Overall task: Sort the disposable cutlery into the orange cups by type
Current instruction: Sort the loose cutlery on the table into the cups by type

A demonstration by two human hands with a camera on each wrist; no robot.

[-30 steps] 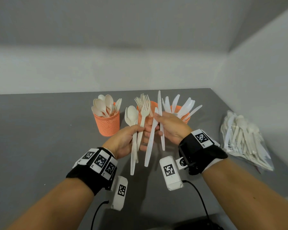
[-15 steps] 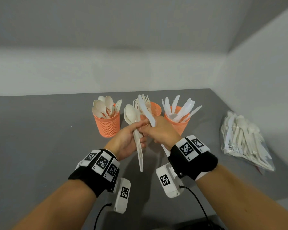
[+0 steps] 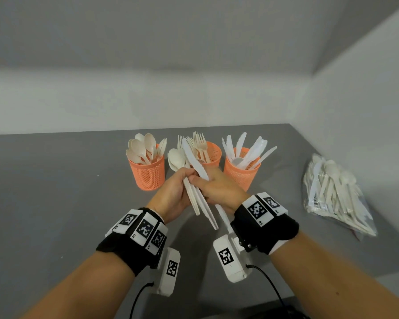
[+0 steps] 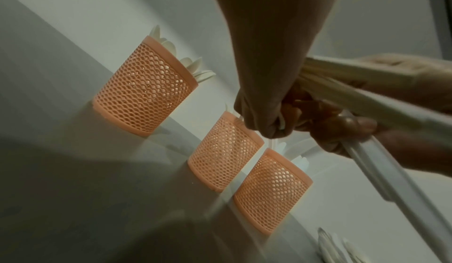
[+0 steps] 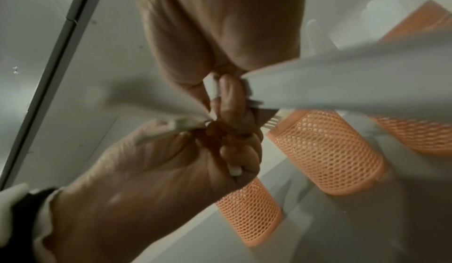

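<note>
Three orange mesh cups stand in a row on the grey table: the left cup (image 3: 148,173) holds spoons, the middle cup (image 3: 213,154) holds forks, the right cup (image 3: 241,174) holds white knives. My left hand (image 3: 174,192) grips a mixed bundle of cutlery (image 3: 194,199), with spoon bowls and a fork sticking up. My right hand (image 3: 219,189) presses against it and pinches a white knife (image 3: 197,163) whose blade points up and left. In the wrist views the hands (image 4: 266,116) (image 5: 232,112) meet just in front of the cups (image 4: 144,91) (image 5: 327,151).
A clear plastic bag of mixed cutlery (image 3: 334,194) lies at the right by the side wall. White walls close the table at the back and right. Cables run from the wrist cameras toward the near edge.
My right hand has brought its knives back against the left hand's bundle, tilting a blade up and left. Both hands have drawn together just in front of the middle cup.
</note>
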